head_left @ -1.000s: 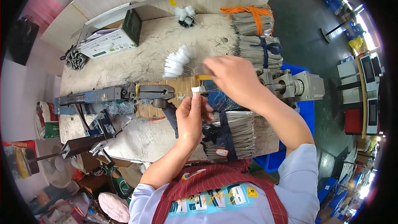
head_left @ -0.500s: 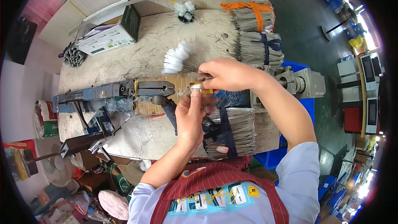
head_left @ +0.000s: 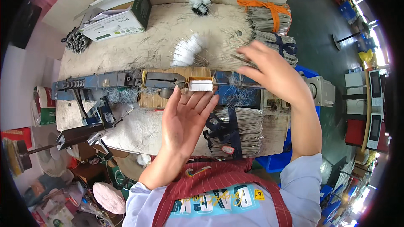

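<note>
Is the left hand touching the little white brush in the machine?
Cannot tell. In the head view the left hand's fingertips reach the white brush, but no gap or contact shows.

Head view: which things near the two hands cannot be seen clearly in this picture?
- Right hand: it is motion-blurred, so whether its fingers pinch wires cannot be told.
- White bristle block: the left hand covers what lies just under it; contact is unclear.
- Bundle tied with a dark strap: its left end is hidden by the left hand.
- Machine motor: partly behind the right forearm.
</note>
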`<move>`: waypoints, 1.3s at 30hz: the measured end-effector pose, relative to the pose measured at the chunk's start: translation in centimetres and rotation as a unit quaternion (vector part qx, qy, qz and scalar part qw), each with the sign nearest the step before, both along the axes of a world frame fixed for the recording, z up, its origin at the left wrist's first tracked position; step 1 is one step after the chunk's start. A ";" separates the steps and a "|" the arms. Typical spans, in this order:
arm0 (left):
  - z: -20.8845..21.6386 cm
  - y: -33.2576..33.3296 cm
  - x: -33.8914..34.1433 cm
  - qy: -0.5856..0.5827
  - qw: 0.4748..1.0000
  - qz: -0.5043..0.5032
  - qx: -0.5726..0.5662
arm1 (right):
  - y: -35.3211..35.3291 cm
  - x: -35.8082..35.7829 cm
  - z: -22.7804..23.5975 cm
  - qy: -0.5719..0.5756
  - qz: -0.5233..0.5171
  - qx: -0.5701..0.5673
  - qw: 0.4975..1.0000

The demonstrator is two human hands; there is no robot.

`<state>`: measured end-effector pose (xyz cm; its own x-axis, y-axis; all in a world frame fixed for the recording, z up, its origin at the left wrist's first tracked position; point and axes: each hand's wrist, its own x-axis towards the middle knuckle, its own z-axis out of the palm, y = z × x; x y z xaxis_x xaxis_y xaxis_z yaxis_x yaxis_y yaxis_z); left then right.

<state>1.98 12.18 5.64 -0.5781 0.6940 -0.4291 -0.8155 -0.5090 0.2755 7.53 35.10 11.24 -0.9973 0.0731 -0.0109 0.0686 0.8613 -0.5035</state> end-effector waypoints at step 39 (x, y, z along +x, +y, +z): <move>0.5 -1.0 0.7 0.133 0.989 -0.057 -0.037 | -8.0 1.0 -0.8 0.135 0.062 0.242 0.959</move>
<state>2.68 11.19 6.15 -0.5975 0.7334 -0.3243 -0.7602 -0.3894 0.5200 8.51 27.15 10.47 -0.9601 -0.1158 0.2546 -0.1268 0.9916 -0.0271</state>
